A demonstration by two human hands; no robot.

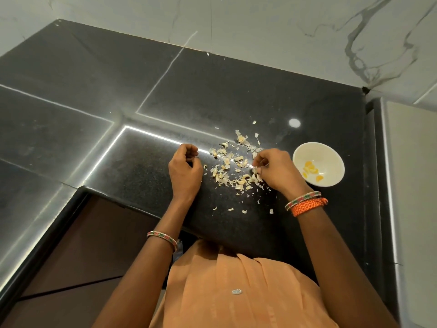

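Garlic clove pinched by right hand, left hand curled nearby

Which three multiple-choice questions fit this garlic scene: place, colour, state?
1. The white bowl stands: A) on the floor B) right of the right hand C) in the person's lap
2. The counter is: A) red B) green C) black
3. The right hand: A) pinches a garlic piece B) lies flat C) lifts the bowl
Key: B, the bowl sits on the counter beyond the right hand; C, the top is black; A, the fingertips close on a piece in the pile.
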